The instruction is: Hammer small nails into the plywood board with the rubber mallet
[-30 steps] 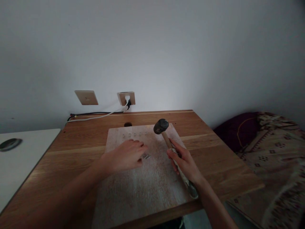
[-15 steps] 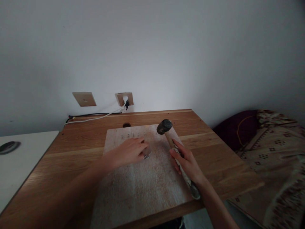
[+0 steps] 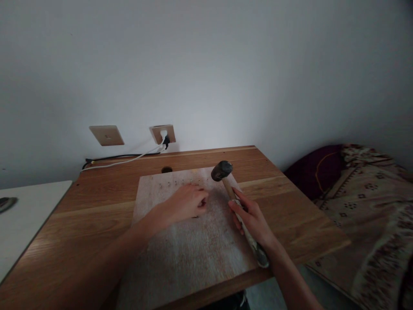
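My right hand [image 3: 250, 215] is wrapped round the handle of a hammer [image 3: 222, 171], whose dark head is tilted up over the board's far right corner. My left hand [image 3: 189, 201] hovers low over or rests on the pale, worn board [image 3: 180, 258], its fingers curled and pressed together. Whatever is between those fingertips is too small to make out. A sliver of a loose nail [image 3: 195, 217] shows below the hand; the rest is hidden. Beyond the left hand, several small nails [image 3: 168, 184] stand upright in a row along the board's far edge.
The board lies on a wooden table [image 3: 290, 215] against a wall. At the back left, a white cable [image 3: 119, 163] and a black one run to a wall socket [image 3: 163, 134]. A white surface [image 3: 32, 215] adjoins on the left; patterned bedding [image 3: 371, 206] lies to the right.
My left hand has shifted slightly right and its fingers have curled in, covering most of the loose nails that showed by the fingertips. My right hand holds the hammer almost unmoved. The view has shifted slightly.
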Action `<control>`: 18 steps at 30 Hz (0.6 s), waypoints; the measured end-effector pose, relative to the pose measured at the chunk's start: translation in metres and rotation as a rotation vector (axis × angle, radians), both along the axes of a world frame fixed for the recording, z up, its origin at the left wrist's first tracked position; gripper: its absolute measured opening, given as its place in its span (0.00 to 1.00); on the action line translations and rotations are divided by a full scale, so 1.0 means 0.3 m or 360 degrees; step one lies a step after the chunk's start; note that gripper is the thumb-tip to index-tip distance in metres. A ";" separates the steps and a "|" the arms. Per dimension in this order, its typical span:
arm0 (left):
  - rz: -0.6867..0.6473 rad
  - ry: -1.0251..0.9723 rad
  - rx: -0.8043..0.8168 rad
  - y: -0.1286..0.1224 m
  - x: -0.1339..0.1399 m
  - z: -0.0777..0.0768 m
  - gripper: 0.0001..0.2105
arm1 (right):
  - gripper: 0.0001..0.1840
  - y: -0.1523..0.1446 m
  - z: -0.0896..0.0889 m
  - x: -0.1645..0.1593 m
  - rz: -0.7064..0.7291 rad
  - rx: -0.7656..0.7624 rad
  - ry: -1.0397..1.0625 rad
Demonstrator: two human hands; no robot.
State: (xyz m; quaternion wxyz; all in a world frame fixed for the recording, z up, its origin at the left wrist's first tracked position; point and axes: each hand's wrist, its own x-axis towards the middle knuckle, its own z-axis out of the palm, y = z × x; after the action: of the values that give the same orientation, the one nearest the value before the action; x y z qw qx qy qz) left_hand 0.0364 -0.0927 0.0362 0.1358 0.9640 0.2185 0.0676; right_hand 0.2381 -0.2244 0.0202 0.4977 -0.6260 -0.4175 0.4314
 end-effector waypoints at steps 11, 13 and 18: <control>0.0190 0.0151 0.0093 0.018 -0.035 0.000 0.11 | 0.36 0.005 -0.041 0.012 0.0005 0.0027 0.0030; 0.0270 0.0169 0.0093 0.021 -0.034 -0.011 0.12 | 0.38 0.004 -0.044 0.012 -0.0008 0.0009 0.0023; 0.0141 0.0110 -0.0187 0.047 -0.054 -0.012 0.10 | 0.39 0.001 -0.044 0.008 -0.0031 0.0003 0.0010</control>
State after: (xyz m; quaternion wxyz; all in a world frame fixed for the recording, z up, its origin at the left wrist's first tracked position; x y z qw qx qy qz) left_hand 0.0201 -0.0785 0.0327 0.1813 0.9455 0.2690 0.0273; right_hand 0.2405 -0.2241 0.0071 0.5036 -0.6283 -0.4103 0.4282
